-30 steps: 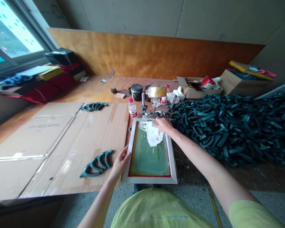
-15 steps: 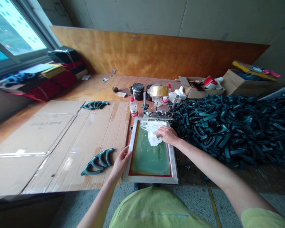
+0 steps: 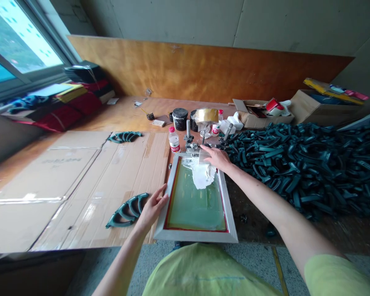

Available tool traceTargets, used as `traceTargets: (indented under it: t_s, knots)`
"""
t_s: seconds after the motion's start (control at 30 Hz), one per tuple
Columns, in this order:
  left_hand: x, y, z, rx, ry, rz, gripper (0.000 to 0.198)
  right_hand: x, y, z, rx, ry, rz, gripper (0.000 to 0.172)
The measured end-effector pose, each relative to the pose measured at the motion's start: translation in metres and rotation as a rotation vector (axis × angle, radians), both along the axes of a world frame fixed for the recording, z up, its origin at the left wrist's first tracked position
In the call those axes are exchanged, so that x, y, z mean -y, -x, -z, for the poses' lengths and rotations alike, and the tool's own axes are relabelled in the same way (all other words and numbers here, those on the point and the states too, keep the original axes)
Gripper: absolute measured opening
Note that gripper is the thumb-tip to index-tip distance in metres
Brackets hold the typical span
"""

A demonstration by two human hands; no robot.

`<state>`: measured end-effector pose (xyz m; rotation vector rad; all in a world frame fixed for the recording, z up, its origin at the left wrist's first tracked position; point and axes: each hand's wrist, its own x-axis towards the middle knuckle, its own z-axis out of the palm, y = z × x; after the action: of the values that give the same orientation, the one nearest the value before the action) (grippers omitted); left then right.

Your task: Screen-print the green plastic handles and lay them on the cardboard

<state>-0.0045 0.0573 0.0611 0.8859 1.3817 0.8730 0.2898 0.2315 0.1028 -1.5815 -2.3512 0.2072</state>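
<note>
A screen-printing frame (image 3: 231,224) with a green mesh, red border and silver rim lies hinged to a clamp on the table before me. White ink (image 3: 203,176) is smeared over the far part of the mesh. My left hand (image 3: 152,207) grips the frame's left rim and holds its near end slightly raised. At the far end my right hand (image 3: 216,158) holds a pale squeegee (image 3: 202,158) over the white ink. Several dark green curved plastic parts (image 3: 128,209) lie on the cardboard just left of the frame.
A big heap of dark green parts (image 3: 299,164) fills the table's right side. Flattened cardboard (image 3: 68,181) covers the left. Beyond the frame stand a small bottle (image 3: 173,140), black ink pots (image 3: 180,118) and a tape roll (image 3: 206,116). Cardboard boxes (image 3: 255,117) sit far right.
My right hand went from the frame's far end toward me over the ink, then back to the far end. The frame's near edge has come up slightly under my left hand.
</note>
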Motion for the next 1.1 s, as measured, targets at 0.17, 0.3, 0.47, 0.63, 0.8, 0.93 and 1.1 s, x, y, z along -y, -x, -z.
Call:
traceTargets:
  t_s: [0.17, 0.3, 0.47, 0.63, 0.8, 0.93, 1.1]
  knots:
    - [-0.028, -0.001, -0.052, 0.162, -0.130, -0.058, 0.059, -0.007, -0.049, 0.000, -0.111, -0.140, 0.278, 0.031]
    - [-0.075, -0.016, -0.094, 0.220, -0.397, -0.119, 0.058, 0.024, -0.081, 0.042, -0.173, 0.022, 0.370, 0.018]
    - [-0.115, -0.027, -0.118, 0.216, -0.419, -0.169, 0.063, 0.069, -0.058, 0.088, -0.133, 0.095, 0.071, 0.036]
    - [-0.068, -0.047, -0.063, 0.202, -0.208, -0.138, 0.064, 0.093, -0.024, 0.076, -0.022, 0.044, -0.032, 0.011]
    - [0.010, -0.083, 0.005, 0.340, 0.298, 0.054, 0.061, 0.145, 0.033, 0.058, -0.073, -0.097, -0.274, 0.011]
    - [0.031, -0.057, 0.034, 0.356, 0.271, -0.214, 0.050, 0.152, 0.009, 0.071, -0.055, -0.074, -0.346, 0.018]
    - [0.058, 0.053, 0.079, -0.011, 0.278, -0.680, 0.055, 0.112, -0.126, 0.112, 0.416, 0.097, 0.355, 0.017]
